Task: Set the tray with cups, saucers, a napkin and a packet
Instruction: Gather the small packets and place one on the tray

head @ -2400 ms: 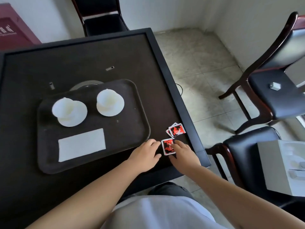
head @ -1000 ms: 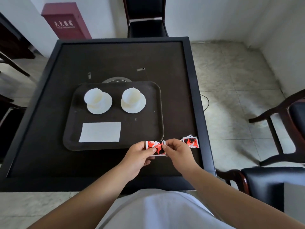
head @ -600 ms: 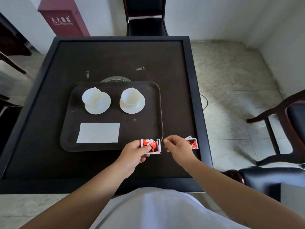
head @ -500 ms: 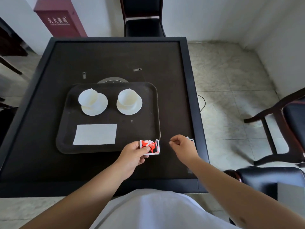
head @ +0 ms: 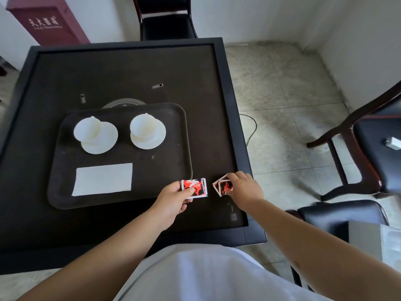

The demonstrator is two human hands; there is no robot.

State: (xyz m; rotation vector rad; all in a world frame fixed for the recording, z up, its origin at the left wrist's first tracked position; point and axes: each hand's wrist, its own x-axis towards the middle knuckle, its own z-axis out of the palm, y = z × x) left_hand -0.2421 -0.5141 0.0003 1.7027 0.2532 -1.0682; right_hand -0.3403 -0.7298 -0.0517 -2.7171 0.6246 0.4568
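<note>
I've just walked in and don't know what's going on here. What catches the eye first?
The red packet pinched in the left hand just off the tray's near right corner stands out against the black table. The right hand touches a small pile of packets beside it. On the tray, two white cups on saucers sit behind a white napkin.

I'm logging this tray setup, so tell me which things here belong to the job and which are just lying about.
Part of the job:
tray
two cups on saucers
napkin
packet held by the left hand
spare packets under the right hand

Lying about:
chairs
red cabinet
small metal pieces on the table
</note>
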